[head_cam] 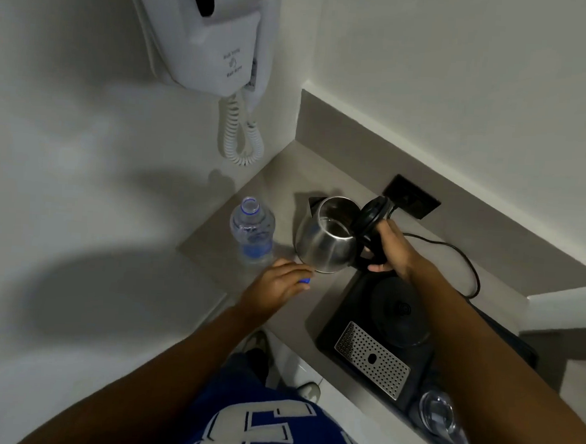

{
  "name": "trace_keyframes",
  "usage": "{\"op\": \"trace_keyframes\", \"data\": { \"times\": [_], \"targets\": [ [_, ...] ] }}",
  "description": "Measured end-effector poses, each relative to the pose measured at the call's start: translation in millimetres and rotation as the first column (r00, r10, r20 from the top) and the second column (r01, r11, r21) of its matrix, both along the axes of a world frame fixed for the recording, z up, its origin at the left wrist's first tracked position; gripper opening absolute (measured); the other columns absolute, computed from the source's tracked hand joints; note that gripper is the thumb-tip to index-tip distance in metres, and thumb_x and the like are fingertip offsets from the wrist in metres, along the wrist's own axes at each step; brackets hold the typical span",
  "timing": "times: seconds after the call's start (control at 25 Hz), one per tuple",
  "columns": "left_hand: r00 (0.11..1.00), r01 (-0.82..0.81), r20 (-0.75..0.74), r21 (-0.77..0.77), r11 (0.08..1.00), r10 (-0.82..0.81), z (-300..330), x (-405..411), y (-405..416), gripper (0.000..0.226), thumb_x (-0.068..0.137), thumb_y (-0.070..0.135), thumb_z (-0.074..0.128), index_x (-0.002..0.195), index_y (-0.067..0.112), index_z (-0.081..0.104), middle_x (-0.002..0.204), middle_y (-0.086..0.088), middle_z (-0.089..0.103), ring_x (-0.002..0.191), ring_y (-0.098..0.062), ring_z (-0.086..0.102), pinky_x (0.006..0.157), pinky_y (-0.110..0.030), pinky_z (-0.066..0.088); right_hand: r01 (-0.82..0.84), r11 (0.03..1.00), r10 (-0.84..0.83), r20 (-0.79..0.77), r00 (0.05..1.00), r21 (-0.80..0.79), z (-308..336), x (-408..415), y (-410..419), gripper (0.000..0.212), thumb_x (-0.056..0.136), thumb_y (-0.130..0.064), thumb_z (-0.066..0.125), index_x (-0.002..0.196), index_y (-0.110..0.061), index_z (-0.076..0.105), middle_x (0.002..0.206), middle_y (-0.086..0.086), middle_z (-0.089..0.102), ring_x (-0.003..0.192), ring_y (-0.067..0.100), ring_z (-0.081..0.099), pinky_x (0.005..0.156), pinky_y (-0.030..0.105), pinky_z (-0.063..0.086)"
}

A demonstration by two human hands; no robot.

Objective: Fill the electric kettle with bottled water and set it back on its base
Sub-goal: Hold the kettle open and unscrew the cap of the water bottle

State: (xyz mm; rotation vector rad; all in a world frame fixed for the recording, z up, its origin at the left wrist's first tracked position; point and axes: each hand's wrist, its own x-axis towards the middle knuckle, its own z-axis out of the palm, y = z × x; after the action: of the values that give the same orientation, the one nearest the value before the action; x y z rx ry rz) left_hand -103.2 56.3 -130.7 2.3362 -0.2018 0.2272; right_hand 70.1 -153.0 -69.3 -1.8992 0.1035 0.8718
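Observation:
A steel electric kettle (324, 244) stands on the beige counter (280, 183) with its black lid (371, 213) flipped open. My right hand (391, 250) grips the kettle's black handle. A clear water bottle (252, 229) with a blue label stands uncapped to the kettle's left. My left hand (279, 282) rests on the counter in front of the bottle, holding the blue bottle cap (305, 281). The round black kettle base (399, 310) sits on a black tray (344, 314), right of and nearer than the kettle.
A metal drip grate (372, 359) lies in the tray. Upturned glasses (439, 414) stand at the tray's near end. A black cord (467, 263) runs to a wall socket (413, 196). A wall-mounted hair dryer (207, 34) with a coiled cord hangs above left.

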Motion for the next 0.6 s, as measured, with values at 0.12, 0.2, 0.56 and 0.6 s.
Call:
{"op": "trace_keyframes", "data": {
  "times": [0.12, 0.2, 0.56, 0.6],
  "targets": [
    [0.948, -0.075, -0.313, -0.02, 0.997, 0.065, -51.8, -7.4, -10.5, 0.029, 0.088, -0.002, 0.06, 0.117, -0.002, 0.063, 0.12, -0.022, 0.064, 0.11, -0.036, 0.058, 0.1, -0.04, 0.044, 0.015, 1.0, -0.015, -0.003, 1.0, -0.025, -1.8, -0.1, 1.5, 0.062, 0.08, -0.07, 0.043, 0.127, -0.028, 0.047, 0.123, -0.004, 0.057, 0.114, 0.018, 0.058, 0.068, 0.04, 0.061],
    [0.909, -0.125, -0.403, -0.019, 0.992, 0.106, -63.9, -2.7, -11.2, 0.031, 0.09, 0.004, 0.057, 0.12, 0.005, 0.063, 0.128, -0.018, 0.059, 0.119, -0.032, 0.053, 0.103, -0.031, 0.039, 0.036, 0.999, -0.037, -0.009, 0.999, -0.024, -4.2, 0.8, 2.3, 0.055, 0.081, -0.066, 0.043, 0.123, -0.03, 0.048, 0.122, -0.005, 0.057, 0.113, 0.018, 0.059, 0.066, 0.038, 0.06],
    [0.764, -0.644, -0.073, -0.141, 0.752, 0.641, -38.6, -28.4, 27.7, 0.061, 0.066, 0.046, 0.078, 0.107, 0.01, 0.05, 0.108, -0.007, 0.05, 0.101, -0.023, 0.047, 0.088, -0.035, 0.04, 0.045, 0.999, -0.045, 0.004, 0.999, -0.011, -2.7, 0.4, 3.1, 0.069, 0.077, -0.069, 0.045, 0.133, -0.027, 0.048, 0.123, -0.004, 0.057, 0.11, 0.017, 0.06, 0.063, 0.036, 0.06],
    [0.708, -0.703, -0.092, -0.189, 0.686, 0.7, -32.1, -22.6, 38.0, 0.079, 0.06, 0.043, 0.085, 0.116, 0.005, 0.044, 0.117, -0.012, 0.046, 0.11, -0.026, 0.045, 0.094, -0.036, 0.039, 0.043, 0.999, -0.043, 0.002, 0.999, -0.01, -2.2, -0.6, 3.5, 0.068, 0.077, -0.068, 0.045, 0.132, -0.027, 0.048, 0.122, -0.005, 0.058, 0.109, 0.017, 0.061, 0.062, 0.036, 0.06]
  ]
}}
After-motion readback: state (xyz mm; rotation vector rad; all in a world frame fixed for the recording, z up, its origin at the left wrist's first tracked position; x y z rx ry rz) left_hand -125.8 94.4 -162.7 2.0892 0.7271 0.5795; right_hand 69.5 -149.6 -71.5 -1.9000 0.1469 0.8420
